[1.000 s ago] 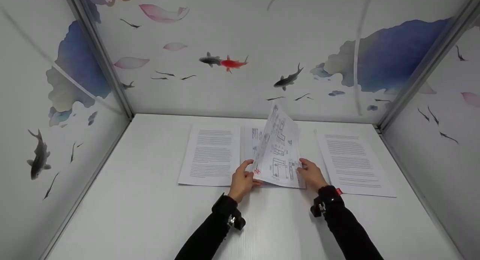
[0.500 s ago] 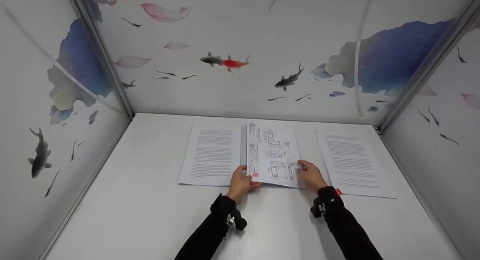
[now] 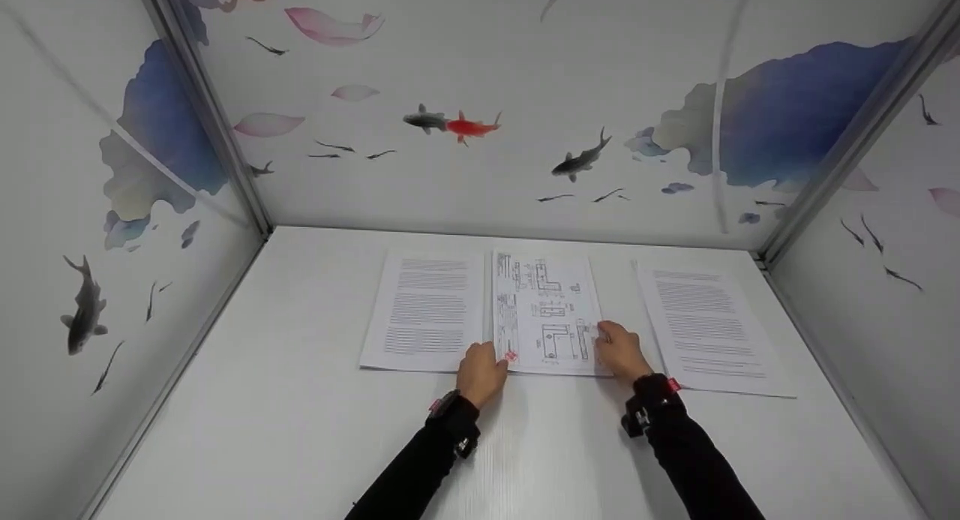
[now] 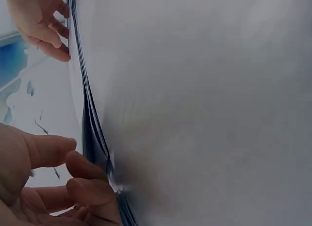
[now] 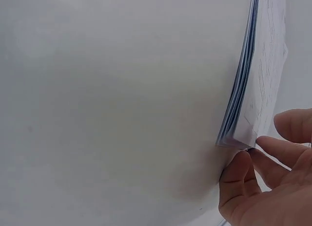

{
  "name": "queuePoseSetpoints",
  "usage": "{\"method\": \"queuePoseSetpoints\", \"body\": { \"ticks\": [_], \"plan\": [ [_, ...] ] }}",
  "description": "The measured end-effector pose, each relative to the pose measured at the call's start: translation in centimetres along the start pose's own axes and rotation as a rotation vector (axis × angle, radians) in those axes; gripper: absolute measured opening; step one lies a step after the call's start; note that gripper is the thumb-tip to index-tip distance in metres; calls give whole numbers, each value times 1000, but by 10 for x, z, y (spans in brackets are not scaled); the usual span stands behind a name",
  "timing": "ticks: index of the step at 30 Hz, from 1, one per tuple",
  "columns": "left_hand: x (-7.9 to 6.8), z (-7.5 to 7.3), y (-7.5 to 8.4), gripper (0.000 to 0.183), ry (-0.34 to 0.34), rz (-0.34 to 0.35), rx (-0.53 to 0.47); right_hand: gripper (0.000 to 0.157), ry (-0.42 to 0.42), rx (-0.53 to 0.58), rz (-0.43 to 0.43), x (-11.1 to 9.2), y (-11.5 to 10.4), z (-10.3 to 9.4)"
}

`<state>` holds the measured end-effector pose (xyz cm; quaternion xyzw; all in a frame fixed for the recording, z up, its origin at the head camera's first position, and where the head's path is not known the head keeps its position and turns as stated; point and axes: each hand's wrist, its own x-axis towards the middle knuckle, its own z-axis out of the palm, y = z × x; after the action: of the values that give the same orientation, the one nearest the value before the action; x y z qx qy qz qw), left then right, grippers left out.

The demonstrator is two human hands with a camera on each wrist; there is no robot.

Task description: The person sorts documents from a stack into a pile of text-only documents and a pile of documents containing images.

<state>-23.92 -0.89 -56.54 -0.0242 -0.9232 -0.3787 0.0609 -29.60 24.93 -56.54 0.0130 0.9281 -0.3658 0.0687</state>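
Observation:
A printed paper stack [image 3: 551,310] with technical drawings and a small red mark lies in the middle of the white table. At its near left corner, my left hand [image 3: 481,374] pinches the sheet edges with curled fingers. In the left wrist view, some edges of the paper stack [image 4: 92,114] spread slightly apart near those fingers. On the opposite near corner, my right hand [image 3: 622,351] grips the same stack. Seen from the right wrist, the stack's corner [image 5: 239,133] meets my thumb and fingers [image 5: 278,150].
A text-covered paper stack [image 3: 427,314] lies close to the left, and another text stack [image 3: 705,325] sits at an angle on the right. White panels with painted fish and petals [image 3: 472,126] enclose the table's back and sides.
The sheets raised by my left hand have come down flat onto the middle stack. My left hand has dropped to its near left corner. The right hand has stayed at its corner.

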Motion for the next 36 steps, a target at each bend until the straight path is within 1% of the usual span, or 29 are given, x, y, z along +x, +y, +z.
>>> {"method": "queuePoseSetpoints", "body": {
  "ticks": [3, 6, 10, 11, 15, 16, 20, 22, 23, 25, 27, 29, 31, 34, 36],
  "plan": [
    [-2, 0, 2, 13, -8, -1, 51, 47, -6, -5, -1, 0, 0, -1],
    [-2, 0, 3, 13, -21, -8, 76, 47, -14, 24, -4, 0, 0, -2],
    [-2, 1, 4, 12, -29, 7, 118, 45, -12, 59, 5, -1, 0, -3],
    [-2, 1, 4, 12, -31, 12, 133, 43, -5, 58, 6, -1, 0, -3],
    [-1, 2, 3, 11, -47, 23, 162, 20, 31, 68, 3, 0, 1, -2],
    [-1, 1, 3, 10, -51, 24, 164, 17, 42, 67, -2, 0, 1, -2],
    [1, -1, 2, 8, -57, 23, 130, 17, 70, 81, -3, -2, 3, -3],
    [3, -3, 1, 7, -54, 14, 97, 26, 119, 43, -33, -3, 8, -5],
    [3, -4, 0, 7, -53, 9, 78, 31, 158, 16, -48, -4, 10, -6],
    [5, -5, -1, 9, -50, 2, 39, 35, 276, -68, -85, -5, 17, -11],
    [5, -6, -2, 14, -35, 1, 12, 34, 391, -171, -95, -6, 24, -18],
    [6, -8, -1, 21, -26, 7, -8, 35, 457, -252, -52, -9, 31, -28],
    [7, -9, -1, 24, -16, 12, -13, 41, 459, -312, 10, -10, 38, -38],
    [9, -11, -1, 24, -20, 11, -37, 51, 380, -353, 116, -13, 49, -51],
    [10, -11, 0, 21, -28, 13, -55, 56, 309, -344, 170, -14, 56, -59]
  ]
}}
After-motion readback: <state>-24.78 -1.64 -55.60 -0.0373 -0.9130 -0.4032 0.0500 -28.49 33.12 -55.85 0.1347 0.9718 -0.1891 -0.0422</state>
